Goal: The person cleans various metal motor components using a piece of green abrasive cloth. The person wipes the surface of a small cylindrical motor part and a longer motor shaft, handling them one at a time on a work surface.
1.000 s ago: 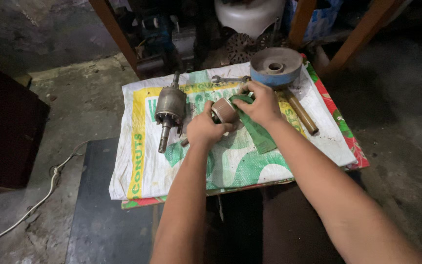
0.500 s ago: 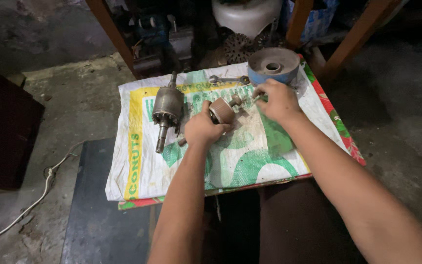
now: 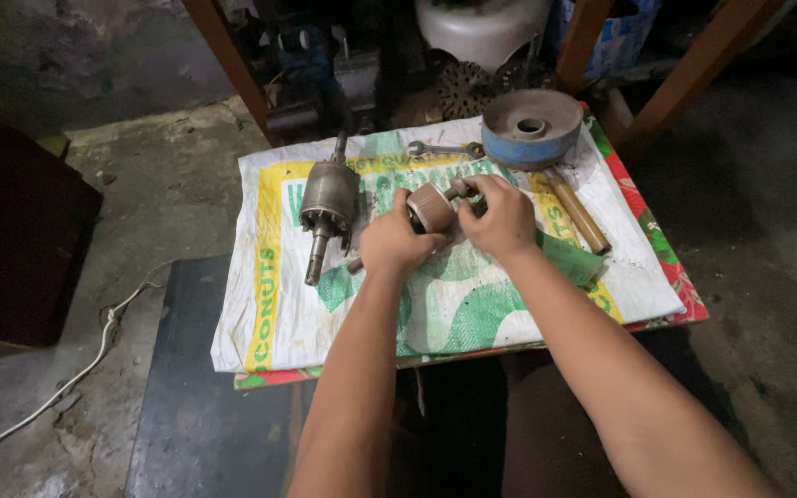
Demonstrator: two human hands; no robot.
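Item held: short brown metal cylinder with a narrow stub shaft (image 3: 433, 207), above the middle of the bench (image 3: 472, 355), over the woven white sack with yellow and green print (image 3: 454, 304) that covers the bench top. Long axis runs roughly left to right, tilted slightly upward to the right; the stub shaft end points right, toward the right hand.

Left hand (image 3: 397, 244): grip closed around the left and lower side of the brown cylinder, fingers wrapped under it.

Right hand (image 3: 500, 219): grip closed on the stub shaft end of the same cylinder, fingertips (image 3: 469, 192) pinched at the small fitting there. Exact contact at the fitting is partly hidden by the fingers.

Surrounding items on the sack:
- Grey motor armature with steel shaft (image 3: 327, 207), just left of the left hand, long axis near vertical in the view, longer shaft end toward the person.
- Small open-ended steel spanner (image 3: 443, 148), beyond the hands, lying left to right.
- Round blue-rimmed metal housing with a central hole (image 3: 532, 126), at the far right corner, open side up.
- Wooden handle (image 3: 576, 210), lying diagonally just right of the right hand, upper end under the blue housing.
- Folded green cloth (image 3: 565, 258), under the right wrist.

Off the bench: white cable (image 3: 94, 355) on the concrete floor (image 3: 66, 424) at left; dark machinery beyond the far edge, details too dim to tell.
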